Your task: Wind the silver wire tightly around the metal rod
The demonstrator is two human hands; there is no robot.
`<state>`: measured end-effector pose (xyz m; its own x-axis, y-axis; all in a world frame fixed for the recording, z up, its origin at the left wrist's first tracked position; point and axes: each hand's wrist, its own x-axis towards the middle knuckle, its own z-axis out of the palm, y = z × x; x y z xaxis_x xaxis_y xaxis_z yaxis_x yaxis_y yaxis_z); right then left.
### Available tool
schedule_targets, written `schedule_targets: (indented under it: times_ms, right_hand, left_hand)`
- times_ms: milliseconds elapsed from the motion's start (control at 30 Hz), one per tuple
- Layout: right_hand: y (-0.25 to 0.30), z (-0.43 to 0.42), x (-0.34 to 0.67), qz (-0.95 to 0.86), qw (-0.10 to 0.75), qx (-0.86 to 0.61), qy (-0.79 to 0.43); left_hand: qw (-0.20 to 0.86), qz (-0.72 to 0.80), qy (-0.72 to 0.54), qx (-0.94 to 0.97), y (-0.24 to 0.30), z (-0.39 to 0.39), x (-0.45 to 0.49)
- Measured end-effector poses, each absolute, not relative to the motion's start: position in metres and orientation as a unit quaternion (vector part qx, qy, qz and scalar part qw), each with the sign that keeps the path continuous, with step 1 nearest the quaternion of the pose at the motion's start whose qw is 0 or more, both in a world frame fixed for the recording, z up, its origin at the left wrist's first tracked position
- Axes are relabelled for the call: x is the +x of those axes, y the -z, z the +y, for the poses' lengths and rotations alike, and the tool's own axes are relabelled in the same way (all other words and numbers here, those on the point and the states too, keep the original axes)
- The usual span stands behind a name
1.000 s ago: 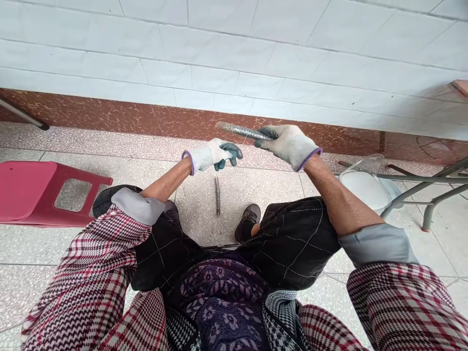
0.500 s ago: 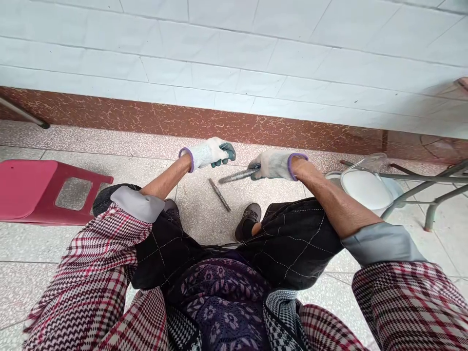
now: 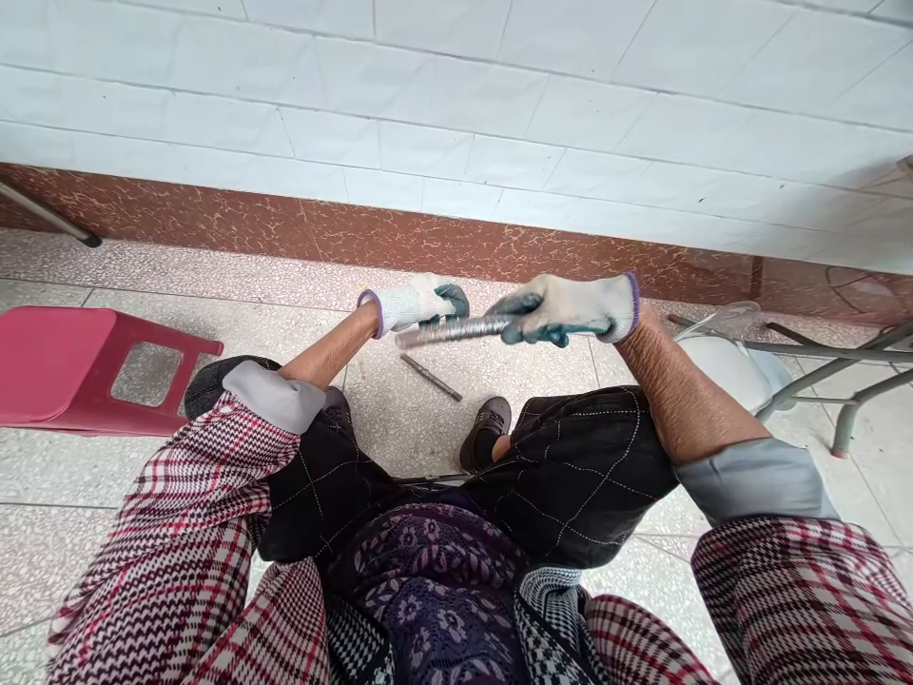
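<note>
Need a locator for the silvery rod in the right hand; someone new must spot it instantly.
Find the reddish-brown skirting below the white wall, then the gloved right hand under it in view. The silvery rod juts from it, passing below the left hand in view. Unlike the slimmer, darker rod lower in the picture, it is thick and bright with a pale end.

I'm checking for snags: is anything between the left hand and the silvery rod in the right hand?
Nothing visible does. The silvery rod, held by the right hand, passes just below the left hand in the picture; whether they touch is unclear. The darker rod shows lower still, outside that gap.
</note>
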<state>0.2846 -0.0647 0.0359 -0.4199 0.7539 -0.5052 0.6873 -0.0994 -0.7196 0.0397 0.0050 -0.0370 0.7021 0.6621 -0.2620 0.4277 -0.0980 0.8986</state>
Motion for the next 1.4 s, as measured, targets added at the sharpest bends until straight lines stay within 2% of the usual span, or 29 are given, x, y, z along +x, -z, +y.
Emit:
schedule_targets:
  times_ms: [100,267,400,467,567,633,700,800,867,933,1000,1067,1133,1300,1400]
  right_hand:
    - [-0.021,-0.061,0.286,-0.726,-0.042,-0.551,-0.410]
    - [-0.015,-0.044,0.288,-0.738,-0.045,-0.613,-0.277]
    - [-0.031,-0.040,0.285,-0.721,-0.092,-0.673,-0.139]
    - [-0.038,-0.042,0.284,-0.715,-0.114,-0.681,-0.113]
    - [-0.040,-0.043,0.286,-0.713,-0.118,-0.681,-0.122]
    - [-0.037,-0.041,0.289,-0.709,-0.080,-0.692,-0.112]
    - [-0.034,-0.039,0.292,-0.699,0.021,-0.702,-0.137]
    - [-0.036,-0.042,0.294,-0.658,0.210,-0.664,-0.285]
    - [-0.041,-0.048,0.294,-0.633,0.257,-0.605,-0.408]
    - [-0.042,-0.054,0.295,-0.629,0.209,-0.552,-0.505]
    - [-0.038,-0.057,0.295,-0.638,0.106,-0.520,-0.558]
    - [-0.029,-0.057,0.294,-0.665,0.015,-0.521,-0.534]
    - [-0.019,-0.053,0.294,-0.701,-0.026,-0.559,-0.442]
    - [-0.015,-0.035,0.299,-0.717,-0.002,-0.640,-0.276]
    - [-0.027,-0.036,0.298,-0.680,0.085,-0.693,-0.225]
  left_hand:
    - [0.543,0.393,-0.111,0.734,0.042,0.007,0.039]
    - [0.540,0.415,-0.090,0.727,0.039,-0.001,0.045]
    - [0.572,0.412,-0.130,0.697,0.030,-0.002,0.047]
    - [0.573,0.417,-0.146,0.690,0.028,0.002,0.046]
    - [0.569,0.419,-0.158,0.690,0.027,0.005,0.046]
    - [0.582,0.408,-0.157,0.686,0.029,0.003,0.048]
    - [0.603,0.389,-0.150,0.680,0.031,-0.001,0.051]
    - [0.620,0.368,-0.149,0.677,0.036,-0.005,0.052]
    - [0.612,0.369,-0.149,0.683,0.039,-0.004,0.050]
    - [0.594,0.378,-0.142,0.696,0.039,0.001,0.045]
    - [0.570,0.380,-0.138,0.715,0.038,0.005,0.040]
    - [0.545,0.386,-0.138,0.731,0.035,0.007,0.037]
    - [0.524,0.402,-0.121,0.741,0.033,0.005,0.038]
    - [0.544,0.392,-0.079,0.738,0.045,-0.002,0.049]
    - [0.581,0.366,-0.100,0.720,0.056,-0.003,0.052]
